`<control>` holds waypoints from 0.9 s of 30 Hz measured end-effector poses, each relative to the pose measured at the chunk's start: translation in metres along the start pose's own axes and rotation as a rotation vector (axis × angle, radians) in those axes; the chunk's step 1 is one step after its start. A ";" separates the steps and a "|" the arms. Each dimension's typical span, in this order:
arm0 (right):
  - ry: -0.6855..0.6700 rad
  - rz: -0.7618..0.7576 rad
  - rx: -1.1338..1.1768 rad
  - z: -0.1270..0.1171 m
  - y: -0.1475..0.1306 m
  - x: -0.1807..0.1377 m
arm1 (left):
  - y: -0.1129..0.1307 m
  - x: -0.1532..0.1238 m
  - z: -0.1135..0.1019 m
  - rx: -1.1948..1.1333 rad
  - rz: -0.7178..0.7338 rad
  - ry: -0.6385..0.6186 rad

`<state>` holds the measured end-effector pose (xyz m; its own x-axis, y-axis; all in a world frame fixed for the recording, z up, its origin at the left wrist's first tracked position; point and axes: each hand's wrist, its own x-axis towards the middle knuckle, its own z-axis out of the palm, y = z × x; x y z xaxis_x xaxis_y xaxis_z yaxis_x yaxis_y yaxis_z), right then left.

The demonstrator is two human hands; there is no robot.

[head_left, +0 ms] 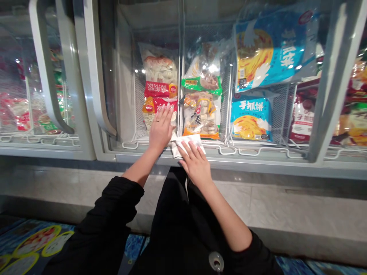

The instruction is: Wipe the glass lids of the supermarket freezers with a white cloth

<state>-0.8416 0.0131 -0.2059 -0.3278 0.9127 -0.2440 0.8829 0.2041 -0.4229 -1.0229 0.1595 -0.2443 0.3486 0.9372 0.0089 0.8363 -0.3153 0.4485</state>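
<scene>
My left hand (161, 129) lies flat, fingers stretched out, on the freezer's glass lid (162, 28), over a red-and-white bag of frozen dumplings (150, 106). A ring shows on one finger. Beside it, my right hand (196, 162) presses with spread fingers on a folded white cloth (187, 139) near the lid's front edge; whether it is fabric or paper I cannot tell. One end of the cloth reaches close to my left hand. Beneath the glass, just beyond the cloth, is a clear bag of frozen food with an orange edge (200, 116).
Blue bags of frozen flatbread (250, 116) lie in wire baskets under the glass at the right. A curved handle (99, 76) stands left of my hands, with another freezer lid handle (43, 68) further left. The grey front rim (258, 162) runs across, above a pale tiled base (272, 206).
</scene>
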 end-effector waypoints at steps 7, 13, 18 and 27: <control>0.032 0.123 -0.042 -0.008 0.018 -0.041 | 0.001 0.000 0.000 -0.004 -0.018 -0.029; 0.004 -0.013 0.005 -0.007 0.002 0.009 | 0.000 0.000 0.000 0.014 -0.009 -0.001; 0.056 0.134 -0.078 -0.010 0.024 -0.028 | -0.002 -0.001 0.000 -0.017 -0.019 -0.023; 0.212 0.720 -0.259 -0.053 0.199 -0.155 | -0.002 0.002 0.000 -0.106 -0.043 -0.036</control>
<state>-0.5969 -0.0693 -0.2063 0.4010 0.8943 -0.1984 0.9123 -0.4095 -0.0017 -1.0237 0.1621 -0.2453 0.3301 0.9430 -0.0433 0.8020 -0.2560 0.5397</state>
